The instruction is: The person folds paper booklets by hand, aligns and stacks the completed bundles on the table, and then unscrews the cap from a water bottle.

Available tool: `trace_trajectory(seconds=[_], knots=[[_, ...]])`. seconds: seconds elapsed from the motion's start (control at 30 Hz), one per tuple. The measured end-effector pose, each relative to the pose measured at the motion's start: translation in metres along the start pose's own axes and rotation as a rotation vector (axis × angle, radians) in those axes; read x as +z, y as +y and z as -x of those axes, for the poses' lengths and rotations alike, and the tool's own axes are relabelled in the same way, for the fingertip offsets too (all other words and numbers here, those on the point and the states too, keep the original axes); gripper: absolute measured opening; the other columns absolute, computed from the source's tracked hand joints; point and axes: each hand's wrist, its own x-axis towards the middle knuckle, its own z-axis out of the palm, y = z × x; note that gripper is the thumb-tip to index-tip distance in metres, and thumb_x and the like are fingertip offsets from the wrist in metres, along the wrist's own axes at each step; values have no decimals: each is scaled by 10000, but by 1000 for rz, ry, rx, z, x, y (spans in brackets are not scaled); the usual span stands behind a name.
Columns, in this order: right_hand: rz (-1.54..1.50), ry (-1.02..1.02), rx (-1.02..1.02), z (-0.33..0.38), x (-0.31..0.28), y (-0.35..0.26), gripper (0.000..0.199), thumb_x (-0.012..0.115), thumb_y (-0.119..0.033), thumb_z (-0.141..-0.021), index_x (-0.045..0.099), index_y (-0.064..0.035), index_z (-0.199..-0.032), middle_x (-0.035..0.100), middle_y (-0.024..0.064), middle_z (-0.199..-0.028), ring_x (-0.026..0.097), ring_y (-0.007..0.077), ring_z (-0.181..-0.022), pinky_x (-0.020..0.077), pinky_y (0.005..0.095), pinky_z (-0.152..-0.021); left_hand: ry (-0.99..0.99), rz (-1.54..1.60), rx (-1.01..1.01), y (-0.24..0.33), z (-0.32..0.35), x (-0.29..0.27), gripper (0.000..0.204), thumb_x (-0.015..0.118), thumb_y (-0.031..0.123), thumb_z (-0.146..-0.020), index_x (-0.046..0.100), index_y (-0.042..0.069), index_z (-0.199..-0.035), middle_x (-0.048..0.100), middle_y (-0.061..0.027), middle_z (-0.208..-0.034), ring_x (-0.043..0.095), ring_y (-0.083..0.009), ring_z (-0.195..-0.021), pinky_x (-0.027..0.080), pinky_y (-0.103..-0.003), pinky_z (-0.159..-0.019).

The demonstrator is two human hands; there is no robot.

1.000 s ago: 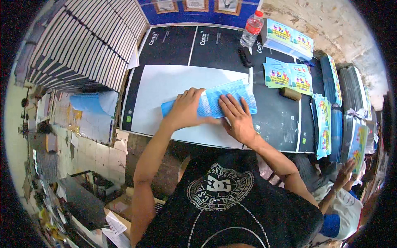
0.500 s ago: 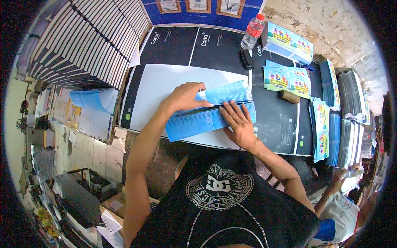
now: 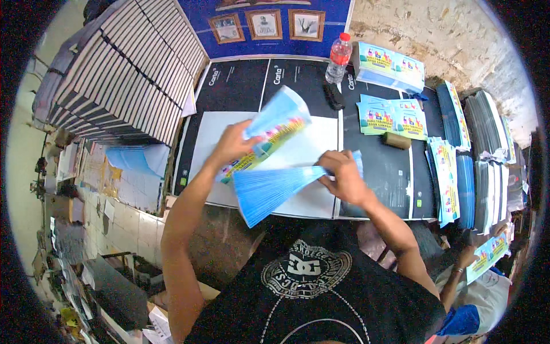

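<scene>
My left hand (image 3: 234, 146) is closed around a bundle of printed covers (image 3: 282, 123), light blue with a colourful picture side, raised and tilted above the white sheet (image 3: 215, 135). Some of its fingers are hidden behind the bundle. Nearer to me, my right hand (image 3: 344, 176) pinches the right end of a blue stack of sheets (image 3: 272, 189). The stack's left end fans out widely toward the table's front edge, showing many thin layers. A bit of blue paper also sticks out beyond the right fingers.
A water bottle (image 3: 338, 57) and a black object (image 3: 333, 96) stand behind. Printed cover piles (image 3: 389, 66) and a brown roll (image 3: 396, 140) lie right. Tall strapped stacks (image 3: 132, 74) rise left. A co-worker's hand (image 3: 467, 258) holds a printed cover at lower right.
The two blue stacks that lay side by side on the white sheet are now lifted apart. The left one is turned picture side up; the right one is fanned. The view has shifted slightly.
</scene>
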Motion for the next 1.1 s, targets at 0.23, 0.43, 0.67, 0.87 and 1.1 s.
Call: trace_trajectory(seconds=[0.23, 0.43, 0.67, 0.87, 1.1], knots=[[-1321, 90, 474, -35, 12, -15, 385, 708, -279, -952, 665, 1, -1213, 717, 96, -1132, 676, 150, -962, 539, 332, -894, 453, 471, 63, 33, 31, 0, 289, 602, 30, -912, 611, -32, -1194, 710, -129, -1074, 674, -175, -979, 516, -323, -882], [-1558, 309, 518, -66, 96, -17, 459, 679, -321, -973, 600, 34, -1253, 708, 135, -1099, 683, 156, -932, 563, 312, -856, 430, 1056, -201, 64, 35, 29, 329, 697, 186, -918, 601, -19, -1157, 681, -101, -1060, 663, -194, -922, 542, -345, -799], [-599, 8, 514, -47, 92, 37, 887, 751, -586, -829, 483, 106, -1316, 656, 288, -1169, 650, 388, -1108, 518, 429, -951, 260, 175, -9, 63, 34, 1, 472, 831, 234, -794, 635, -7, -1149, 732, -206, -1003, 727, -304, -931, 560, -399, -815], [-168, 405, 182, -19, 25, 85, 1185, 904, -368, -703, 186, 51, -1547, 305, 289, -1558, 339, 399, -1437, 303, 457, -1174, -92, -306, -22, 56, 26, 15, 740, 784, 447, -770, 509, 12, -1301, 686, -234, -1007, 673, -425, -943, 526, -500, -836], [283, 69, -107, -53, -7, -21, 1329, 935, -434, -578, 160, -80, -1598, 188, 214, -1639, 211, 373, -1512, 186, 584, -1200, -30, -394, 18, 63, 45, 47, 985, 791, 530, -750, 358, 4, -1461, 535, -239, -1298, 535, -387, -1212, 436, -525, -978]])
